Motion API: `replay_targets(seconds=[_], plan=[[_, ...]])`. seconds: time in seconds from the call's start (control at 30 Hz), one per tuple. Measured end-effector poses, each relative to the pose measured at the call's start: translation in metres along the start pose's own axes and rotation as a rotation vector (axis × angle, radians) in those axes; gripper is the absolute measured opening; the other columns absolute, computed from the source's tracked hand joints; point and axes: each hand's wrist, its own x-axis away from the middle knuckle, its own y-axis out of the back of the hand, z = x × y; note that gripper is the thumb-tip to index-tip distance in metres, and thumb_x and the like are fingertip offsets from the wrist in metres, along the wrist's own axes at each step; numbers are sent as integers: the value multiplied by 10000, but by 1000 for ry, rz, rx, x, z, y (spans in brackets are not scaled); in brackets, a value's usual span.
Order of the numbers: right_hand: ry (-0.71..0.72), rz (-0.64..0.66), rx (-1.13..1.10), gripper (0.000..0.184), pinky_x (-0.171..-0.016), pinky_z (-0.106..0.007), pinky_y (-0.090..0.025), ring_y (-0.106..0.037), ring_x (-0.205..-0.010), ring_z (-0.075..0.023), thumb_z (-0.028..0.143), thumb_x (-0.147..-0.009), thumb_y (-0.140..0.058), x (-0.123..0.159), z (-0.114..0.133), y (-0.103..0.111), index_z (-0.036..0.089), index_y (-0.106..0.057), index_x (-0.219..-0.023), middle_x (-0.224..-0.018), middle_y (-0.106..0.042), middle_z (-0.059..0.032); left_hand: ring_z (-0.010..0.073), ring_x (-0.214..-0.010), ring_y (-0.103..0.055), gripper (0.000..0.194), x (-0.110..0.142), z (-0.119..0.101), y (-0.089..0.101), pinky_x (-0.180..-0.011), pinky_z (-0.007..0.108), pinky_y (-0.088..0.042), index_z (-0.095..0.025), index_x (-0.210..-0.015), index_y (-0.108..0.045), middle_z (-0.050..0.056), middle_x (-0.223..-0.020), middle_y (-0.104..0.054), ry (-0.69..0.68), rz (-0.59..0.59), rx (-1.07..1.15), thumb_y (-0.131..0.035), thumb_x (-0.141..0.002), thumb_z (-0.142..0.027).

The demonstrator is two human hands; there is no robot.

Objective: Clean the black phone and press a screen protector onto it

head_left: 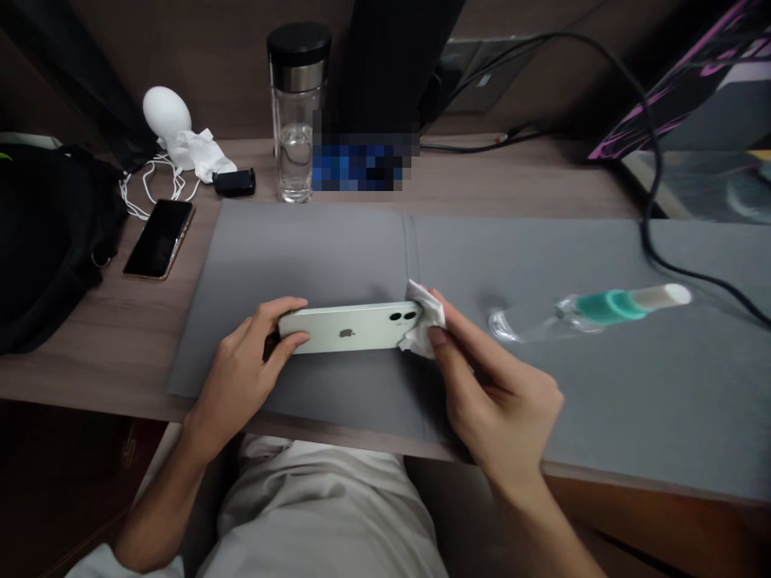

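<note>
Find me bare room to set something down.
Bare grey desk mat lies between the green iPhone and the glass bottle; more lies right of the right hand, below the teal-banded bottle. Crowded: the far left, by the black phone and backpack.

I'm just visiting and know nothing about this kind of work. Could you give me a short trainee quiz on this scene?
1. What is the left hand holding, while the right hand presses a white tissue against its end?
2. True or false: the dark phone lies on the grey mat.
3. What lies on the mat, right of the hands? A) a mug B) a clear bottle with a teal band C) a stapler

Key:
1. A pale green iPhone.
2. False: it lies on the wooden desk.
3. B.
</note>
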Motion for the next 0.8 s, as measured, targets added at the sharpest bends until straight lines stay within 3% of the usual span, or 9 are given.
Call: replay_targets(seconds=[0.13, 0.23, 0.3, 0.37, 0.47, 0.57, 0.63, 0.7, 0.8], plan=[[-32, -70, 80, 367, -706, -234, -654, -835, -808, -171, 276, -1062, -705, 2, -5, -1, 372, -768, -1411, -1296, -818, 11, 225, -1184, -695, 495, -1, 2, 1, -1071, 364, -551, -309, -1575, -541, 50, -1396, -720, 7, 109, -89, -657, -1110, -434], [18, -8, 76, 396, -842, -273, -675, -849, -946, -203, 240, -1079, -657, 2, -7, -2, 356, -745, -1448, -1346, -797, -15, 300, -1161, -640, 891, -1, 4, 3, -1050, 460, -545, -267, -1688, -432, 87, -1283, -700, -35, 235, -173, -748, -967, -683], [54, 22, 81, 419, -959, -301, -666, -841, -1060, -218, 207, -1079, -638, 1, -7, -3, 344, -733, -1464, -1362, -790, -23, 306, -1095, -612, 1030, -1, 5, 3, -1016, 482, -542, -236, -1722, -377, 90, -1220, -673, -63, 282, -221, -782, -912, -727], [59, 39, 83, 424, -1011, -308, -649, -831, -1107, -219, 194, -1075, -634, 0, -6, -4, 328, -734, -1465, -1355, -796, -29, 301, -1075, -592, 968, -1, 5, 3, -1004, 483, -533, -221, -1718, -376, 93, -1217, -653, -80, 292, -262, -786, -956, -655], [28, 43, 78, 405, -966, -295, -653, -838, -1042, -207, 210, -1069, -641, 0, -5, -4, 310, -751, -1446, -1319, -818, -37, 308, -1102, -584, 822, 1, 5, 1, -1015, 490, -522, -198, -1691, -403, 108, -1253, -643, -115, 274, -306, -753, -1024, -528], [7, 44, 89, 402, -775, -245, -647, -802, -776, -145, 217, -1066, -645, 0, -4, -2, 308, -753, -1443, -1234, -849, -27, 337, -1142, -594, 801, 3, 4, -2, -1033, 521, -522, -136, -1688, -393, 151, -1302, -651, -171, 223, -345, -710, -1044, -492], [-2, 28, 113, 399, -574, -202, -563, -651, -532, -81, 223, -1063, -659, 1, -4, -1, 312, -752, -1441, -1099, -872, -3, 347, -1132, -615, 782, 3, 3, -4, -1012, 522, -536, -97, -1670, -414, 177, -1304, -671, -221, 163, -367, -673, -1055, -505], [-4, -8, 128, 394, -486, -195, -493, -544, -438, -57, 230, -1059, -678, 2, -4, -1, 327, -757, -1432, -1023, -874, 16, 335, -1090, -649, 744, 2, 1, -6, -978, 499, -555, -90, -1633, -470, 180, -1277, -708, -279, 99, -379, -644, -1067, -540], [22, -45, 124, 409, -666, -219, -616, -759, -645, -116, 213, -1058, -683, 4, -4, -2, 346, -750, -1439, -1149, -865, 5, 303, -1018, -694, 707, -1, -1, -7, -941, 457, -573, -74, -1544, -576, 170, -1218, -769, -354, 22, -399, -618, -1082, -608]])
